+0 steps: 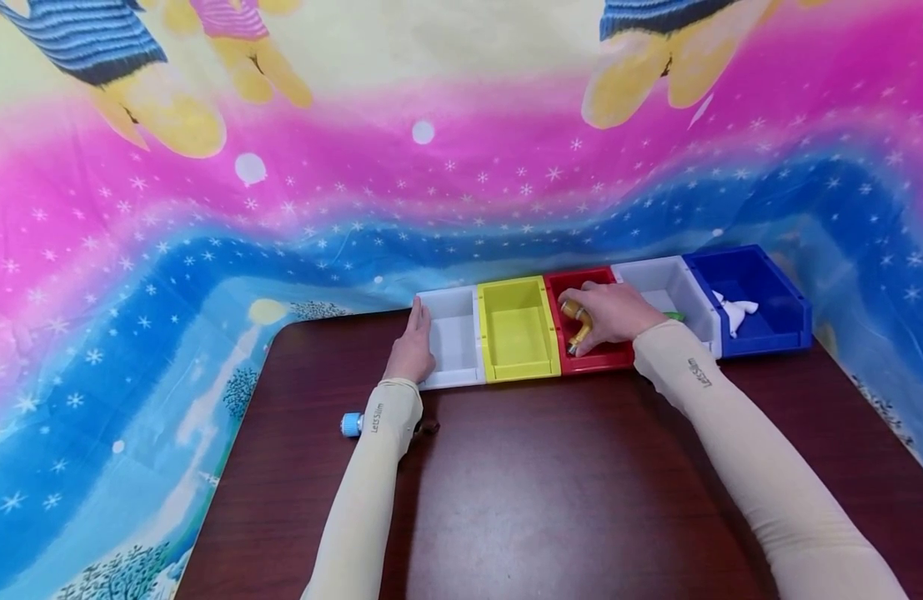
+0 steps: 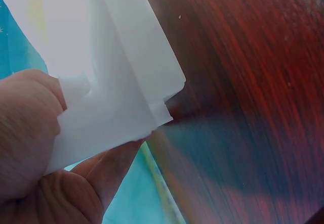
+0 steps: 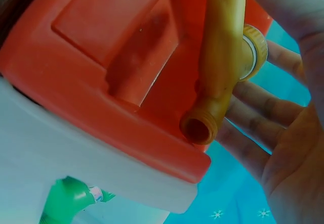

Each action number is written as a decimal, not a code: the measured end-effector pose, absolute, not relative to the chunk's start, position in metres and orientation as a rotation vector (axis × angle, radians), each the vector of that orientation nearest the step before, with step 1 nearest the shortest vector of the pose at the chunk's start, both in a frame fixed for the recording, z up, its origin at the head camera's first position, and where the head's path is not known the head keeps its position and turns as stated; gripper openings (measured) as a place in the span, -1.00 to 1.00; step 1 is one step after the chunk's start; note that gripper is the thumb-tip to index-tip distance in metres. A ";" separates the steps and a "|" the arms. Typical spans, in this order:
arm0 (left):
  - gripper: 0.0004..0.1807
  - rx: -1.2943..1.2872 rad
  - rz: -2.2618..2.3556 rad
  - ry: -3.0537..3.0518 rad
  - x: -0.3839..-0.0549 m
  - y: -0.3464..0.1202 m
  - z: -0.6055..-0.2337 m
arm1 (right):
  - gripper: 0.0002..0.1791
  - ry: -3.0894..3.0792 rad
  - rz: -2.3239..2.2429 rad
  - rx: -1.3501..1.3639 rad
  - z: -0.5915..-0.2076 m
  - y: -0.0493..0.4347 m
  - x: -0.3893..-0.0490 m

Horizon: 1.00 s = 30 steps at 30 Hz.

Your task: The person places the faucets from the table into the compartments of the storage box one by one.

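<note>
In the head view a row of joined bins spans the table's back edge. My left hand (image 1: 412, 350) is at the leftmost white bin (image 1: 453, 377). The left wrist view shows it gripping that bin's side wall (image 2: 121, 97), thumb on one face and fingers on the other. Over the red bin (image 1: 604, 363), my right hand (image 1: 619, 315) holds a yellow-brown branched pipe fitting (image 3: 217, 57) with a ridged ring on its side branch and an open threaded end. The fitting is above the red bin's opening; whether it touches the bin floor I cannot tell.
A yellow bin (image 1: 517, 333) stands between the left white and red bins. Further right, a greyish-white bin (image 1: 659, 279) holds a green piece (image 3: 68, 201), and a blue bin (image 1: 787, 329) holds a white branched piece (image 1: 739, 315). A blue-capped object (image 1: 351, 424) lies partly hidden behind my left sleeve.
</note>
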<state>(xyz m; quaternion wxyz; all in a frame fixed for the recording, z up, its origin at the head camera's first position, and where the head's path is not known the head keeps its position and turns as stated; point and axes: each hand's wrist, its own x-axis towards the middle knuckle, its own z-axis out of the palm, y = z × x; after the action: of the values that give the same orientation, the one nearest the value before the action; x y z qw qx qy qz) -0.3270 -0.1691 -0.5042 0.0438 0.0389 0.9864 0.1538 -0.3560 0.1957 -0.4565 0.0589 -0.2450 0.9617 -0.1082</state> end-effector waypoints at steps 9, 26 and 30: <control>-0.03 0.127 0.517 3.001 -0.324 -0.172 -0.505 | 0.13 2.868 -0.337 -0.761 -0.461 0.196 -0.362; -0.03 0.119 0.487 3.015 -0.326 -0.172 -0.508 | 0.11 2.787 -0.433 -0.728 -0.464 0.196 -0.367; -0.04 0.120 0.491 3.012 -0.326 -0.171 -0.505 | 0.10 2.766 -0.489 -0.731 -0.465 0.199 -0.368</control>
<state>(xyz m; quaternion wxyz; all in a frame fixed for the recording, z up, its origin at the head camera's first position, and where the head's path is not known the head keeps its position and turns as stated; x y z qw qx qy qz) -0.3264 -0.1707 -0.5053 0.0437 0.0393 0.9852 0.1607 -0.3682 0.1988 -0.4648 0.1195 -0.2501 0.9461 -0.1674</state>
